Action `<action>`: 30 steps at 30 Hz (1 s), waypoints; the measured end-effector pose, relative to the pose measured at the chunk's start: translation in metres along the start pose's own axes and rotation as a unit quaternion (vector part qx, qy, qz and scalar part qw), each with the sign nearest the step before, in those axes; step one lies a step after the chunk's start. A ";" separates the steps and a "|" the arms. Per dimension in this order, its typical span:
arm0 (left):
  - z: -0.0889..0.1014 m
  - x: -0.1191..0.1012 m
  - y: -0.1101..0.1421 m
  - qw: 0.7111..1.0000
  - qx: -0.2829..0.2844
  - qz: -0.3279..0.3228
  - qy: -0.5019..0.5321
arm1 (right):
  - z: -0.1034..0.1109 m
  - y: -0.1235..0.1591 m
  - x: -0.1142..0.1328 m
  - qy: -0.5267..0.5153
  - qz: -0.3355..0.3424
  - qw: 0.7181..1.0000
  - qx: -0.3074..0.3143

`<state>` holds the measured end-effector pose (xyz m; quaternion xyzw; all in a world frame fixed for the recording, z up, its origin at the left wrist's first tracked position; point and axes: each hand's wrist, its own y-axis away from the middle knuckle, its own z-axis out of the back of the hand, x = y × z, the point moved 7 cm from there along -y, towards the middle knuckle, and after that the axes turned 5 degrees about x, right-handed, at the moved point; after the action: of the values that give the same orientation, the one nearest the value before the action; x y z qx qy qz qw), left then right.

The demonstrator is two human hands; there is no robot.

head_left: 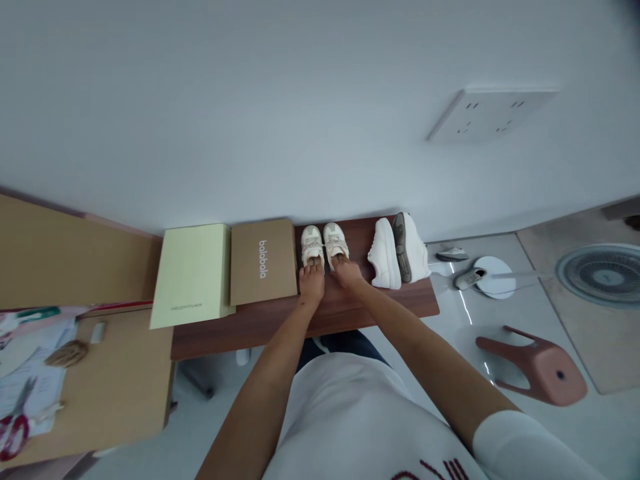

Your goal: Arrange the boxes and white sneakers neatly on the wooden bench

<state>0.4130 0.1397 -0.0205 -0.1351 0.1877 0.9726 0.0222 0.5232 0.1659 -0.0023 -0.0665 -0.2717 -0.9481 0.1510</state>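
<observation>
Hands on the small cream shoes at the table's far edge: left hand (312, 280) grips the heel of the left shoe (312, 247), right hand (347, 272) closed on the right shoe (335, 243), side by side, toes to the wall, between brown box (263, 261) and white sneakers (397, 251).

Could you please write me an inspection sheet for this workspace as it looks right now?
Surface: dark wooden bench against a white wall.
Job's things: pair of small cream sneakers, side by side, toes to the wall.
Clutter: brown balabala box, pale yellow box, white sneakers, one on its side.
Hands: left hand on the left small sneaker's heel; right hand on the right one's; grip unclear.
Cables: nothing seen.
Surroundings: red scissors and papers on the side desk; overturned pink stool; floor fan.
</observation>
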 end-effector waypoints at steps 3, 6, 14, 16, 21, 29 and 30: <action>-0.001 0.001 0.000 1.000 -0.003 0.000 -0.004 | -0.001 0.001 0.000 -0.001 0.000 1.000 -0.001; 0.002 0.000 0.001 1.000 -0.003 -0.001 0.004 | 0.001 0.002 0.001 -0.004 0.002 1.000 -0.006; 0.034 -0.019 0.008 0.999 -0.018 -0.036 0.001 | 0.026 0.020 0.000 -0.015 0.014 0.998 -0.058; 0.043 -0.033 0.010 0.998 -0.024 -0.057 -0.006 | 0.034 0.029 -0.013 -0.027 0.003 0.996 -0.081; 0.044 -0.090 0.018 0.990 -0.017 -0.142 0.012 | 0.047 0.057 -0.072 -0.068 -0.046 0.987 -0.139; -0.023 -0.140 0.016 0.983 0.066 -0.145 0.091 | 0.036 0.115 -0.192 -0.058 -0.201 0.962 -0.176; -0.031 -0.140 0.013 0.982 0.072 -0.129 0.115 | 0.033 0.121 -0.204 -0.058 -0.218 0.958 -0.178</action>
<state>0.5544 0.1171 -0.0059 -0.2675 0.2396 0.9234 0.1355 0.7565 0.1371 0.0424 -0.0866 -0.1152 -0.9855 -0.0894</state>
